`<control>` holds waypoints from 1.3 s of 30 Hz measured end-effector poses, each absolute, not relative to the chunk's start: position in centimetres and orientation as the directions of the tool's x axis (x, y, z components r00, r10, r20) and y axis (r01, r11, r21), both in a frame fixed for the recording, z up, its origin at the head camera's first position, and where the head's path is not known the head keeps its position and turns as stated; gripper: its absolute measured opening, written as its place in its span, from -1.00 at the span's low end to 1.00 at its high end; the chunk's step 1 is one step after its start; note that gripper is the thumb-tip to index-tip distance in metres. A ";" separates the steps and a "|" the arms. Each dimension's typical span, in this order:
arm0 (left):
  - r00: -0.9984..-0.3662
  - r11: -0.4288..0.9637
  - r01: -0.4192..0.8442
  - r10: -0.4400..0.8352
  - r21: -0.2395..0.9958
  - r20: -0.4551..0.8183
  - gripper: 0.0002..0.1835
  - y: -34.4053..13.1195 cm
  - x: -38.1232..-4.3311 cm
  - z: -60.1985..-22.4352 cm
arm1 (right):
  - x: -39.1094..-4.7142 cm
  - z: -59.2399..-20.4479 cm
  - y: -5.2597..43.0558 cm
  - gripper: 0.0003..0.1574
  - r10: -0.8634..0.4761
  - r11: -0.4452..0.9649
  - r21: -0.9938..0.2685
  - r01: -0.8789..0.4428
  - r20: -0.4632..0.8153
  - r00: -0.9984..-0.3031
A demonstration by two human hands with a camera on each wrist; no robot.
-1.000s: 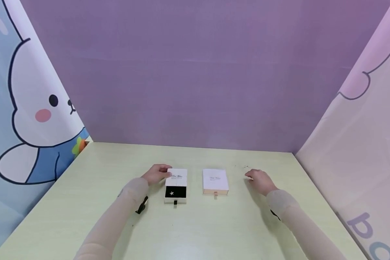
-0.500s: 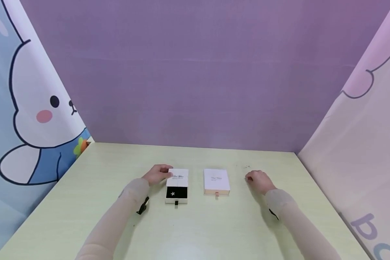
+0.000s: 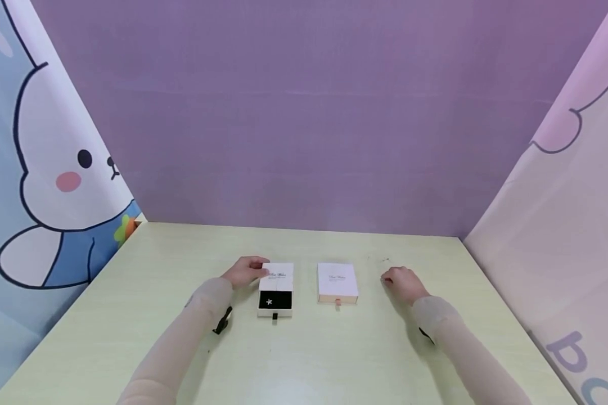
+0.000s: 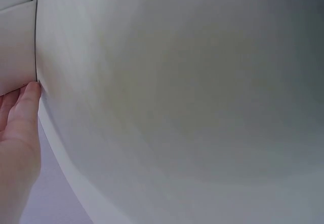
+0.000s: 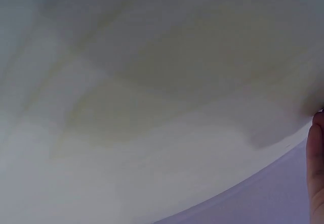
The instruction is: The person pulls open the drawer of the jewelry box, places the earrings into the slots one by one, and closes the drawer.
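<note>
A white drawer box (image 3: 277,277) with dark script on its lid lies on the table. Its drawer (image 3: 282,300) is pulled out toward the near side, showing a black lining, a small silvery star-shaped piece (image 3: 269,302) and a black ribbon tab. My left hand (image 3: 244,272) holds this box at its far left corner, thumb at the side and fingers behind. In the left wrist view, the fingertips meet the corner of the box (image 4: 17,47). Over on the right, my right hand (image 3: 405,283) rests on the table with loosely curled fingers, nothing visible in them.
Between the hands lies a second white box (image 3: 336,279), closed, with a pinkish front and tab. Small dark specks (image 3: 385,260) mark the table (image 3: 304,360) beyond the right hand. A purple backdrop (image 3: 304,124) rises behind, with printed cloth panels (image 3: 55,185) at the sides.
The right hand has shifted very slightly, its fingers drawn in a little. The left hand and both boxes stay in place; the head view has moved a touch.
</note>
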State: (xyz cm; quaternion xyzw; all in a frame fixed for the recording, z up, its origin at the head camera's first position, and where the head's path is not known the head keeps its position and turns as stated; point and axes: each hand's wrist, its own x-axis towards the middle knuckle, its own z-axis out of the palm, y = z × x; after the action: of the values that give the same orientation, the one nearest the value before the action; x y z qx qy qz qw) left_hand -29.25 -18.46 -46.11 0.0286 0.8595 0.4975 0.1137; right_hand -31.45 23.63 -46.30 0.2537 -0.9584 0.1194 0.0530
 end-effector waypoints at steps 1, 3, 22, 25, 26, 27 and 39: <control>-0.973 0.503 -0.068 0.158 0.861 -0.169 -0.57 -18.4 -29.2 -46.1 | -31.5 -46.4 23.6 -0.71 -0.474 0.841 -0.208 -0.500 0.164 -0.865; -0.972 0.506 -0.071 0.157 0.860 -0.173 -0.57 -18.4 -29.2 -46.2 | -31.4 -46.6 23.7 -0.76 -0.460 0.841 -0.223 -0.493 0.184 -0.869; -0.973 0.501 -0.067 0.158 0.863 -0.167 -0.57 -18.2 -29.4 -45.7 | -30.9 -45.5 22.7 -0.74 -0.170 0.741 -0.642 -0.198 0.106 -0.980; -0.973 0.503 -0.064 0.161 0.862 -0.166 -0.57 -18.2 -29.5 -45.8 | -30.6 -45.2 22.3 -0.72 -0.130 0.683 -0.715 -0.147 0.078 -0.988; -0.972 0.505 -0.061 0.165 0.861 -0.166 -0.57 -18.1 -29.5 -45.8 | -30.6 -45.1 22.2 -0.71 -0.120 0.669 -0.731 -0.136 0.075 -0.990; -0.972 0.504 -0.066 0.163 0.861 -0.170 -0.57 -18.1 -29.5 -45.9 | -30.5 -45.1 22.2 -0.70 -0.113 0.657 -0.743 -0.128 0.071 -0.991; -0.972 0.480 -0.065 0.168 0.875 -0.164 -0.56 -18.0 -29.3 -45.8 | -29.2 -43.7 20.4 -0.61 -0.102 0.493 -0.866 -0.082 0.036 -0.994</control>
State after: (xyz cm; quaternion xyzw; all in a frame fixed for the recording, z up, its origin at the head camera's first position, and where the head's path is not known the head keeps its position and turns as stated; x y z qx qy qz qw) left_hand -29.31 -18.02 -45.84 0.0304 0.8527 0.5089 0.1145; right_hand -29.23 20.43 -43.74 0.0532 -0.8639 0.5007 -0.0101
